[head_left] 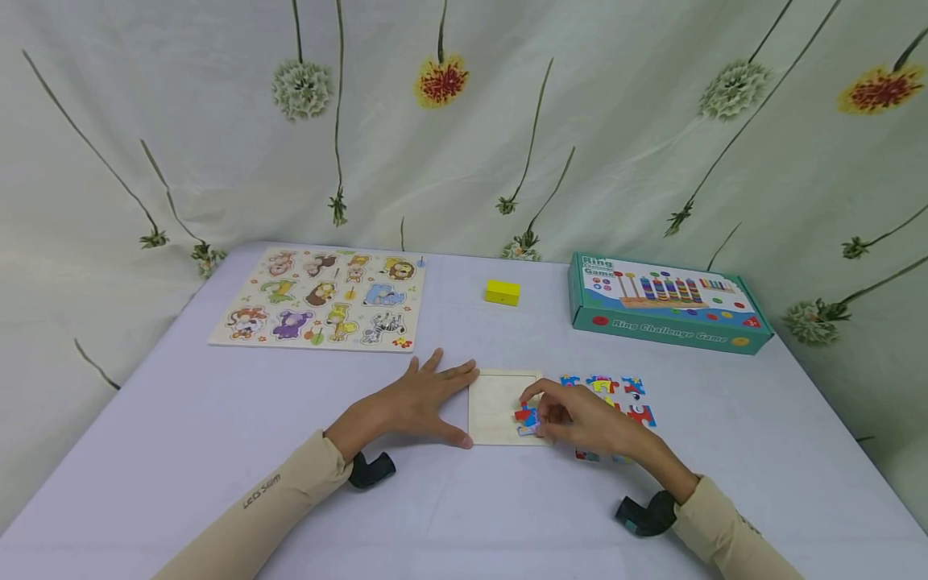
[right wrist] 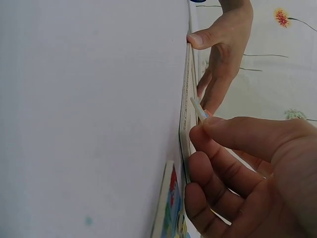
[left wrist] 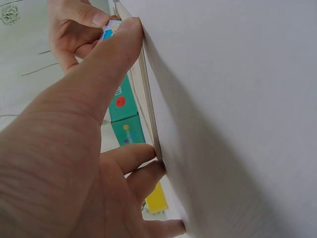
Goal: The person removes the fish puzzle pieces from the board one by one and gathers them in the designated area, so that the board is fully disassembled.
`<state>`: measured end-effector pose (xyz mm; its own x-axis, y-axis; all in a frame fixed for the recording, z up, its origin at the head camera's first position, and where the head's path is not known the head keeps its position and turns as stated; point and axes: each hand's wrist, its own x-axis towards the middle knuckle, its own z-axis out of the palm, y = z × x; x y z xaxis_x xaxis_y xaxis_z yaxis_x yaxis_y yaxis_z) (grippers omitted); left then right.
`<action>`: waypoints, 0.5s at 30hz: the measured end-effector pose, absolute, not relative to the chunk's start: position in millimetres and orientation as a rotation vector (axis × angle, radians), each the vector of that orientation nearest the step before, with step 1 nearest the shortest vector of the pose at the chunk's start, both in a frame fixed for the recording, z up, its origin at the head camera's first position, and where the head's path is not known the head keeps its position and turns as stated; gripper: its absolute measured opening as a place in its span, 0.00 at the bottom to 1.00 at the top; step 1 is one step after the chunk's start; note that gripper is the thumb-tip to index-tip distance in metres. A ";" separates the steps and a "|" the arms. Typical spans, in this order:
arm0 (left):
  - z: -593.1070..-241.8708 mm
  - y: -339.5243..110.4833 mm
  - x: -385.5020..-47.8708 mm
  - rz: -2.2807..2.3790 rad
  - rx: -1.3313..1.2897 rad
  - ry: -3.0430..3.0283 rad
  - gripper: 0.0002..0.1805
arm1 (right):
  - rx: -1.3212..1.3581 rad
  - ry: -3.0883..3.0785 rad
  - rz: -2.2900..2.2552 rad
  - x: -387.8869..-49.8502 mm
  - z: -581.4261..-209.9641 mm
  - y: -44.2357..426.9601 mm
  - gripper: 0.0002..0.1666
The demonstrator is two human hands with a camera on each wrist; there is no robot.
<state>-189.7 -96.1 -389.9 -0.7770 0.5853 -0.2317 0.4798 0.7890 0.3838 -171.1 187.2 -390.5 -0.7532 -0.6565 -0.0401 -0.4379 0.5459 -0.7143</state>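
Observation:
A pale wooden puzzle frame (head_left: 496, 403) with a raised rim lies flat at the middle of the table. My left hand (head_left: 416, 403) is spread at its left side, thumb and fingers touching the edge. Over the right part of the frame, my right hand (head_left: 583, 419) pinches a red and blue jigsaw piece (head_left: 527, 417) between thumb and fingers. In the right wrist view the piece (right wrist: 198, 108) is tilted on edge above the frame. Several loose jigsaw pieces (head_left: 641, 415) lie right of the frame, partly hidden by my right hand.
An animal peg puzzle board (head_left: 341, 294) lies at the back left. Behind the frame stands a yellow block (head_left: 503, 292). A green Ring Challenge Game box (head_left: 667, 306) is at the back right. A flowered curtain (head_left: 464, 145) hangs behind the white-covered table (head_left: 449, 515).

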 end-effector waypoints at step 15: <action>-387.5 -96.0 -189.5 0.441 0.818 2.634 0.56 | -0.921 2.456 -1.060 -170.2 -388.7 187.2 0.21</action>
<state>-189.5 -96.0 -387.5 -0.7733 0.5899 -0.2324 0.4822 0.7852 0.3886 -170.2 187.2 -388.7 -0.7450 -0.6664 -0.0284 -0.4364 0.5192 -0.7349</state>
